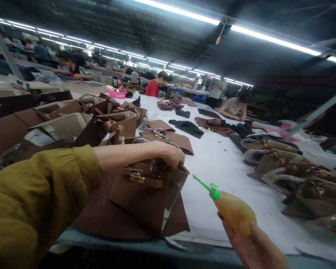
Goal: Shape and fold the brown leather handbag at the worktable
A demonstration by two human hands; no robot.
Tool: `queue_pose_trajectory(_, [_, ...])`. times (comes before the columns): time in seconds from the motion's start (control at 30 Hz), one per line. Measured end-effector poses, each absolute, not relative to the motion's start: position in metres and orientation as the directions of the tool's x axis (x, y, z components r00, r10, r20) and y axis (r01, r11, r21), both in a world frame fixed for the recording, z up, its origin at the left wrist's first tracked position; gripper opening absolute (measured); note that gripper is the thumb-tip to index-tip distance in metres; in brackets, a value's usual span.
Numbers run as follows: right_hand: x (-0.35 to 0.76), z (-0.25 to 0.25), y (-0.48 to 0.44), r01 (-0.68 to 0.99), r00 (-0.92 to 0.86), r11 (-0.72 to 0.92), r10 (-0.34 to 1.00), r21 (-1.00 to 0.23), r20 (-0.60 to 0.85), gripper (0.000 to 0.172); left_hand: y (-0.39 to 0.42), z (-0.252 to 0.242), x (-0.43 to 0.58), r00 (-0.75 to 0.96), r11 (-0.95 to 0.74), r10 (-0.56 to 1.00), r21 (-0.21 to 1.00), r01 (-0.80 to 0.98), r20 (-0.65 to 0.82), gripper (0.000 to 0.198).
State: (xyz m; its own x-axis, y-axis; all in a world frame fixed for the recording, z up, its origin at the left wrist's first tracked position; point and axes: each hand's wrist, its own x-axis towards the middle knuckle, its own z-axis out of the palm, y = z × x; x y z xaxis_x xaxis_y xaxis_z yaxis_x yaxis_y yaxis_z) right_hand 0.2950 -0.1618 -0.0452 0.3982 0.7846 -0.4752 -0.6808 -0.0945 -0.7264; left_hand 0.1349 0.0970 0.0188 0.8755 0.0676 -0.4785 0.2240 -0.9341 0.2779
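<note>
Two hands work: my left hand [172, 155] clamps its fingers over the top of the brown handbag [145, 198], upright near the table's [226, 164] front edge; my right hand [254, 243] is wrapped around the amber glue bottle [235, 211].

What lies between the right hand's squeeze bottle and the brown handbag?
In the head view, only bare white table lies between the green nozzle of the squeeze bottle and the brown handbag under the left hand.
</note>
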Motion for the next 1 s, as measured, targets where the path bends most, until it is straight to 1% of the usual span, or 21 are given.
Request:
queue_pose_trajectory(0.07, [0.297, -0.044, -0.162, -0.667, 0.410, -0.109, 0.772, -0.737, -0.486, 0.040, 0.098, 0.017, 0.136, 0.871, -0.931, 0.063, 0.286, 0.228, -0.487, 0.022])
queue_pose_trajectory(0.17, [0.298, -0.042, -0.163, -0.672, 0.411, -0.142, 0.745, -0.727, -0.526, 0.046, 0.101, 0.013, 0.136, 0.873, -0.929, 0.054, 0.296, 0.222, -0.485, 0.020])
queue_pose_trajectory(0.27, [0.296, -0.048, -0.168, -0.671, 0.416, -0.117, 0.758, -0.732, -0.503, 0.053, 0.102, 0.011, 0.136, 0.879, -0.929, 0.052, 0.300, 0.217, -0.473, 0.021])
queue_pose_trajectory(0.33, [0.296, -0.057, -0.171, -0.672, 0.419, -0.089, 0.773, -0.735, -0.476, 0.061, 0.102, 0.013, 0.135, 0.880, -0.928, 0.052, 0.303, 0.217, -0.472, 0.021])
queue_pose_trajectory(0.37, [0.296, -0.062, -0.173, -0.682, 0.406, -0.086, 0.781, -0.726, -0.474, 0.068, 0.102, 0.014, 0.135, 0.880, -0.928, 0.053, 0.303, 0.219, -0.473, 0.022])
queue_pose_trajectory(0.43, [0.297, -0.073, -0.174, -0.723, 0.358, -0.102, 0.791, -0.684, -0.496, 0.081, 0.101, 0.018, 0.134, 0.879, -0.928, 0.057, 0.299, 0.221, -0.473, 0.021])
queue_pose_trajectory(0.47, [0.297, -0.078, -0.174, -0.748, 0.333, -0.107, 0.793, -0.655, -0.511, 0.082, 0.100, 0.019, 0.134, 0.879, -0.929, 0.059, 0.296, 0.221, -0.474, 0.021])
queue_pose_trajectory(0.6, [0.289, -0.086, -0.169, -0.843, 0.288, -0.053, 0.795, -0.535, -0.534, 0.072, 0.100, 0.022, 0.134, 0.871, -0.930, 0.062, 0.289, 0.227, -0.488, 0.020])
queue_pose_trajectory(0.67, [0.283, -0.084, -0.166, -0.865, 0.256, -0.059, 0.802, -0.497, -0.540, 0.071, 0.100, 0.022, 0.135, 0.870, -0.931, 0.059, 0.289, 0.225, -0.490, 0.020])
queue_pose_trajectory(0.83, [0.275, -0.074, -0.164, -0.859, 0.184, -0.136, 0.818, -0.494, -0.545, 0.069, 0.101, 0.019, 0.136, 0.874, -0.931, 0.049, 0.296, 0.216, -0.484, 0.021])
queue_pose_trajectory(1.0, [0.274, -0.071, -0.165, -0.826, 0.171, -0.158, 0.845, -0.542, -0.507, 0.055, 0.102, 0.019, 0.133, 0.883, -0.929, 0.044, 0.306, 0.208, -0.467, 0.022])
